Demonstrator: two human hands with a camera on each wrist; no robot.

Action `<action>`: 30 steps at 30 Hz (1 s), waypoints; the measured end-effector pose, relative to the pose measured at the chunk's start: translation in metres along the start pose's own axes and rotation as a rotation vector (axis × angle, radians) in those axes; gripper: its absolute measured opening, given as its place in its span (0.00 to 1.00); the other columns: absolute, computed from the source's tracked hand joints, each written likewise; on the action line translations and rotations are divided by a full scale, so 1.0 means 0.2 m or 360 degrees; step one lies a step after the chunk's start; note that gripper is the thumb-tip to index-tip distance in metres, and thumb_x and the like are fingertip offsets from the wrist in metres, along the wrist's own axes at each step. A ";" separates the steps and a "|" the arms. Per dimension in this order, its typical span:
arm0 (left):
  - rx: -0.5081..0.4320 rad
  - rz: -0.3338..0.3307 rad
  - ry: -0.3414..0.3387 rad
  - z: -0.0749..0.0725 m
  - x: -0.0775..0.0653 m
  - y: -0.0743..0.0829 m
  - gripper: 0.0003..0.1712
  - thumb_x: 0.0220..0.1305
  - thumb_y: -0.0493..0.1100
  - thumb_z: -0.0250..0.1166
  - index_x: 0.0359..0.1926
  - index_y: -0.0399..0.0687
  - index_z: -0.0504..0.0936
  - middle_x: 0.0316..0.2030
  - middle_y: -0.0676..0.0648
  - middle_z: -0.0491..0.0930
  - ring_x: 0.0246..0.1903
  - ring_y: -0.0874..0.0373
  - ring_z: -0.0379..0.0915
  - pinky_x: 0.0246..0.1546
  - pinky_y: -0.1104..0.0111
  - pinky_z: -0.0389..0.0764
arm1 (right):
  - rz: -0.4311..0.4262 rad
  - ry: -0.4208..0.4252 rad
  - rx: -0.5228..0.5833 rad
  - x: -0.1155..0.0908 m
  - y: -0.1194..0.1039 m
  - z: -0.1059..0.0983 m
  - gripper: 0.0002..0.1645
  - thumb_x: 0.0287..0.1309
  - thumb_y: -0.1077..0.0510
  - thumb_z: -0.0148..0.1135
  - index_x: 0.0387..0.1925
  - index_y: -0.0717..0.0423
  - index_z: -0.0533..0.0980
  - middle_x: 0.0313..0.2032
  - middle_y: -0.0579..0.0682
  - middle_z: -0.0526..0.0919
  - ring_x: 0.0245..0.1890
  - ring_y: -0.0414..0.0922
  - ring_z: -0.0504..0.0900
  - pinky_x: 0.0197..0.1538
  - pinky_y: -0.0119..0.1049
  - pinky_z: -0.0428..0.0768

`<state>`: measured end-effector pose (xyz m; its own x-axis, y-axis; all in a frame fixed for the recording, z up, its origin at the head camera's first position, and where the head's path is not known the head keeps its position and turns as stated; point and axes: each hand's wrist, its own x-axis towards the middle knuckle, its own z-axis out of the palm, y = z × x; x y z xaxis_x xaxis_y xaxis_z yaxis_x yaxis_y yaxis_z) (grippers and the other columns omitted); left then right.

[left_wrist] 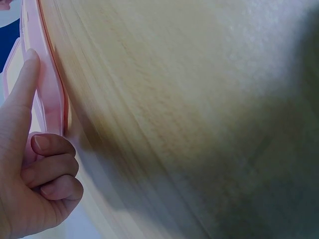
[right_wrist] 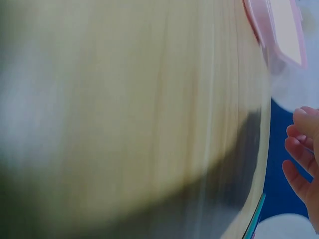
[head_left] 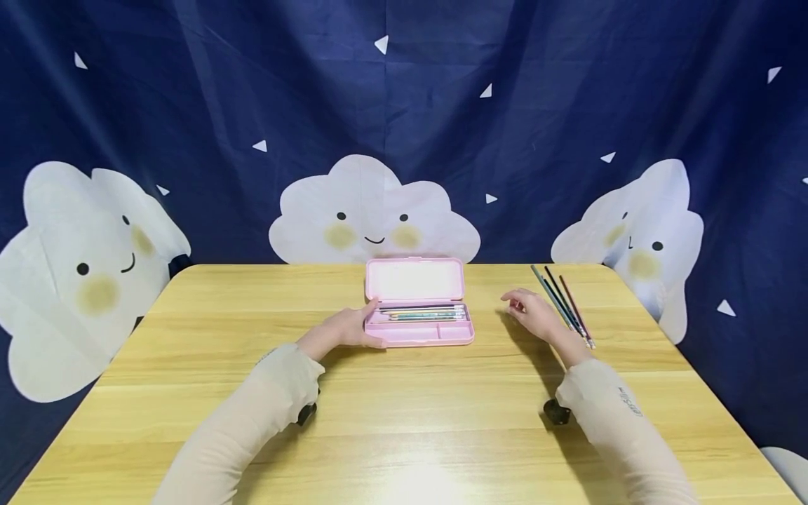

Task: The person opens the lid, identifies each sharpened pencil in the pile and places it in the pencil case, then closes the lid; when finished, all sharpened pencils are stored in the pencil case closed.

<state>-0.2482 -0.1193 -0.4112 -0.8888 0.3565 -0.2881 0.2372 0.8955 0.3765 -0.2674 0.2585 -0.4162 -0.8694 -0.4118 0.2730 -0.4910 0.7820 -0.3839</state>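
Observation:
A pink pencil case (head_left: 419,337) lies on the table with its lid (head_left: 414,279) raised at the back and several pencils (head_left: 426,313) in its long compartment. My left hand (head_left: 346,328) holds the case by its left end. In the left wrist view, one straight digit of that hand (left_wrist: 35,164) lies along the pink wall (left_wrist: 50,84), while the other fingers are curled by the end. Between the case and a group of loose pencils (head_left: 564,301) hovers my right hand (head_left: 536,315), its fingers loosely bent with nothing in them, as the right wrist view also shows.
The loose pencils lie side by side on the right part of the wooden table (head_left: 404,407), toward the far edge. A dark blue curtain (head_left: 315,84) with smiling clouds hangs behind. Dark wrist devices (head_left: 557,412) show under both sleeves.

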 end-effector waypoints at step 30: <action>-0.0024 0.0014 0.0010 0.01 0.01 -0.01 0.60 0.45 0.67 0.66 0.71 0.53 0.43 0.57 0.26 0.64 0.56 0.39 0.65 0.54 0.53 0.67 | 0.0516 -0.0071 -0.0254 -0.19 0.26 -0.15 0.18 0.50 0.73 0.50 0.45 0.74 0.71 0.36 0.72 0.69 0.37 0.69 0.72 0.44 0.58 0.71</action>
<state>-0.2502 -0.1201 -0.4146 -0.8892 0.3626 -0.2791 0.2391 0.8883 0.3922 -0.2574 0.3291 -0.4200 -0.9818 -0.1478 0.1194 -0.1776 0.9370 -0.3008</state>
